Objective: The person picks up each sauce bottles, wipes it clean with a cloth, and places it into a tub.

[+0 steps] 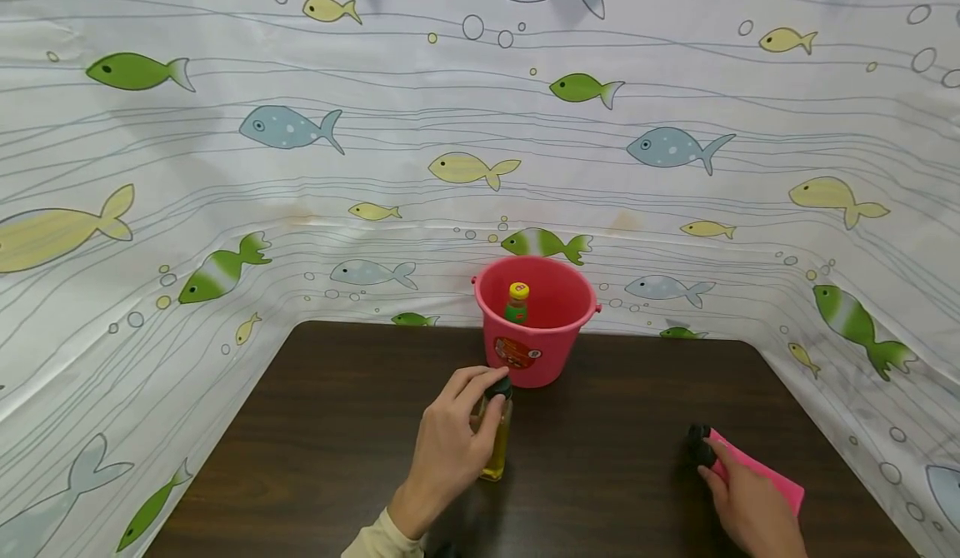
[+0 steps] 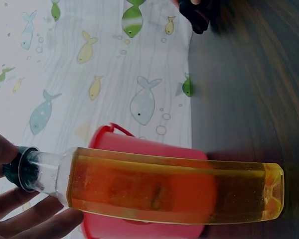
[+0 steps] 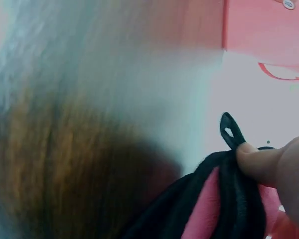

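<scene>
The tabletop (image 3: 55,154) blurs in the right wrist view (pale glare across it)

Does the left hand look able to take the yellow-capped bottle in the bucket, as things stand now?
Probably not: the left hand holds the dark-capped bottle. Otherwise the way looks free, as the pink bucket around the yellow-capped bottle is open on top.

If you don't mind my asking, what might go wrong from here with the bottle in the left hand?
The left hand grips the bottle of yellow liquid only up near its dark cap, so the long body might swing or slip. The pink bucket stands close beyond it, so the bottle could knock into it if moved that way.
</scene>
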Motion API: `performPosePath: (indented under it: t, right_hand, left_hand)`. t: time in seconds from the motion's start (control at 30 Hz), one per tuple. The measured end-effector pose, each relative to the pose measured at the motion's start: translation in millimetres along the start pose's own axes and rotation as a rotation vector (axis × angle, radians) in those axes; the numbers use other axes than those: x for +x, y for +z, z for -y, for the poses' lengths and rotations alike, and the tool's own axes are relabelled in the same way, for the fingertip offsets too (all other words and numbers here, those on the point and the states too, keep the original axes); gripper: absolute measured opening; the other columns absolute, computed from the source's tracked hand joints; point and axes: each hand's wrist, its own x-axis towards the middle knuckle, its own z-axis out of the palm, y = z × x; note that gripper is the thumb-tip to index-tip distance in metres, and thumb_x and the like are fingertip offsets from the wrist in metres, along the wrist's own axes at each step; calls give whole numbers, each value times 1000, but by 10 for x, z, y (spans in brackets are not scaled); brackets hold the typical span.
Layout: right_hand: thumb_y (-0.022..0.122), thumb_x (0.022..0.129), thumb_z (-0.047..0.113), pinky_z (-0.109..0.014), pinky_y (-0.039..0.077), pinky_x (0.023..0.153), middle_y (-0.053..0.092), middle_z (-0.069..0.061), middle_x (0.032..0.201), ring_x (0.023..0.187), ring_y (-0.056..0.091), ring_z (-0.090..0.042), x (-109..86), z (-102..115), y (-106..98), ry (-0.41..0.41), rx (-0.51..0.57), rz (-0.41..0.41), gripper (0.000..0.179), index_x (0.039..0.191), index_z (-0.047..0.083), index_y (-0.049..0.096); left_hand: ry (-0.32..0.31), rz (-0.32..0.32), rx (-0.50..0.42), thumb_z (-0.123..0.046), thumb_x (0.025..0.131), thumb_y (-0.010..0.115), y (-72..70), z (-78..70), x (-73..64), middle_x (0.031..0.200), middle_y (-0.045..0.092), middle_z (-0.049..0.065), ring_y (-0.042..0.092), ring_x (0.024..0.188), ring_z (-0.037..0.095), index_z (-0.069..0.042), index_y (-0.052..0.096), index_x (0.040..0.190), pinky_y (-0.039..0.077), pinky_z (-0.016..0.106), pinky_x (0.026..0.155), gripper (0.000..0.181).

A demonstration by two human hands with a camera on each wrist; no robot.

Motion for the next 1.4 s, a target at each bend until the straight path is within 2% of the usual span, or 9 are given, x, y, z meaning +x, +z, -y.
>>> performPosePath:
  t: [0.13,0.23,0.3,0.37,0.5,0.6,0.83,1.17,1.4]
  right_hand:
    - [52,111,39,-42,44,62,61,-12,77,70,58,-29,-28,30,-41,72,120,-92,61,158,2,40]
    - [50,111,46,-47,48,67,71,-27,100,88,67,-45,-70,123,-42,143,254,-224,61,159,9,43]
    - [52,109,48,-46,48,67,72,-28,107,94,68,-45,-95,217,-34,183,346,-305,61,159,13,47]
    - [54,108,50,-40,50,68,74,-22,107,91,70,-31,-115,332,-35,226,453,-348,61,159,17,48]
    - [58,107,48,-19,52,67,71,19,98,85,62,7,-128,595,-34,250,718,-378,59,159,22,49]
    - [61,107,41,-11,55,72,65,37,100,90,64,15,-127,812,-51,192,903,-395,55,158,22,51]
    - [62,108,27,-16,61,78,74,21,116,101,73,4,-150,1352,-118,-1,1140,-375,47,154,19,56]
    - [63,107,19,-30,64,73,76,-4,111,89,77,-12,-199,2096,106,-223,1163,-253,39,146,23,62]
    - [64,107,16,-29,64,80,74,-10,118,95,76,-13,-280,2326,272,-288,1208,-181,38,144,20,63]
  left_hand:
    - [-12,2,-25,-15,97,76,-9,0,7,124,70,0,73,94,14,-19,74,131,58,15,71,34]
    - [-18,-4,-35,-15,97,76,-10,-3,9,123,70,0,69,91,11,-19,75,130,57,14,70,33]
    - [-13,-13,-27,-15,97,77,-4,-5,5,121,70,1,66,86,12,-18,75,129,57,14,68,33]
    - [-4,-27,-10,-14,96,77,4,-13,2,119,70,2,64,83,13,-17,75,128,57,14,66,33]
    - [14,-68,41,-14,94,80,40,-29,-4,113,70,4,62,76,12,-14,76,125,55,16,63,31]
    - [16,-89,56,-16,93,82,63,-45,-2,110,69,3,64,76,12,-14,77,123,57,20,64,30]
    - [-14,-75,0,-15,94,81,57,-74,-5,110,69,5,68,83,16,-12,77,122,62,23,69,28]
    - [21,-125,-11,-12,95,78,54,-44,16,108,70,3,67,84,16,-12,79,118,61,20,69,23]
    - [23,-111,-30,-8,95,78,91,-44,6,106,69,2,67,84,15,-13,79,121,62,20,68,26]
